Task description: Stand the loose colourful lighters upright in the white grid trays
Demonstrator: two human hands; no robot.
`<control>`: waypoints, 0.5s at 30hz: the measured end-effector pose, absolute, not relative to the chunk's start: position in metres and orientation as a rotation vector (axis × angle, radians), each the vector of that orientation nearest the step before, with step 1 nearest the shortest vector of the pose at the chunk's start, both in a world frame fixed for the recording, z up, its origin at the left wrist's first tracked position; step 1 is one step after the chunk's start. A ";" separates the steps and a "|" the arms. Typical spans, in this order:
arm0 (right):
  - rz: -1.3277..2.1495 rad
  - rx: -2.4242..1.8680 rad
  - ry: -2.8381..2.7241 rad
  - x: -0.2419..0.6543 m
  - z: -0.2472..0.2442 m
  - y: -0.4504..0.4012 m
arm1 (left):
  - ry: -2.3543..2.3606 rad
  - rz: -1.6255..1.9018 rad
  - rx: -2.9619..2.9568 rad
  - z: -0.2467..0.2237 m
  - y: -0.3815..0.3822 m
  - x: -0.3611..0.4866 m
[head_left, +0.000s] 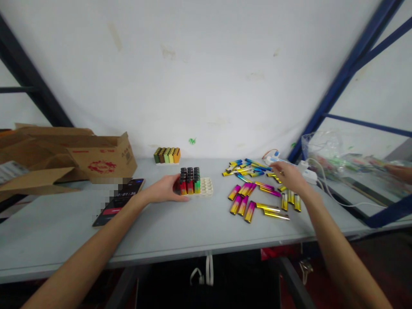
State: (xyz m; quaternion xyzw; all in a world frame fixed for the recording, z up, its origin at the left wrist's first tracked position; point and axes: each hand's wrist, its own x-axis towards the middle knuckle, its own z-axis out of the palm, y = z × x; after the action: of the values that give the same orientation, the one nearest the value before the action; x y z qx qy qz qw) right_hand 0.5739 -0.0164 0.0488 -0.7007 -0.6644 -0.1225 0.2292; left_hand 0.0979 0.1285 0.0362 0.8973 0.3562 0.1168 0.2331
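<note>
My left hand [165,189] is curved around the left side of a white tray [206,187], against upright lighters [190,184] in red and green with dark tops. The tray's right part shows bare round slots. Over the right side of the table, my right hand [288,175] reaches among loose metallic sleeves, its fingers bent; whether they grip one is too small to tell. Blue-and-yellow sleeves [246,167] lie near the back, pink-and-yellow sleeves [243,201] lie closer to me, and gold ones [291,198] are beside my right wrist.
A second block of lighters [167,156] stands by the wall. Open cardboard boxes [103,159] and a phone [120,201] are on the left. A power strip [307,172] with white cables, blue rack posts [341,81] and another person's hand [401,172] are at the right.
</note>
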 end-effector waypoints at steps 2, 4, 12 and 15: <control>-0.320 -2.063 -1.892 0.618 0.039 -0.023 | 0.983 0.323 2.468 0.035 0.130 0.098; -0.280 -2.178 -1.971 0.649 0.029 -0.027 | 0.982 0.331 2.470 0.034 0.131 0.098; -0.133 -2.245 -2.142 0.676 0.020 -0.024 | 0.976 0.332 2.485 0.033 0.132 0.098; -0.060 -2.236 -2.260 0.669 0.028 -0.017 | 0.999 0.324 2.485 0.035 0.129 0.099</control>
State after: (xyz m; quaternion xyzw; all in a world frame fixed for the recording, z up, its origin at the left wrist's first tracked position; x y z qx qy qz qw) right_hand 0.6692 -0.0168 0.0285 -0.7031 -0.7106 -0.0190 -0.0192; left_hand 0.0986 0.1295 0.0351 0.8985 0.3614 0.1172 0.2199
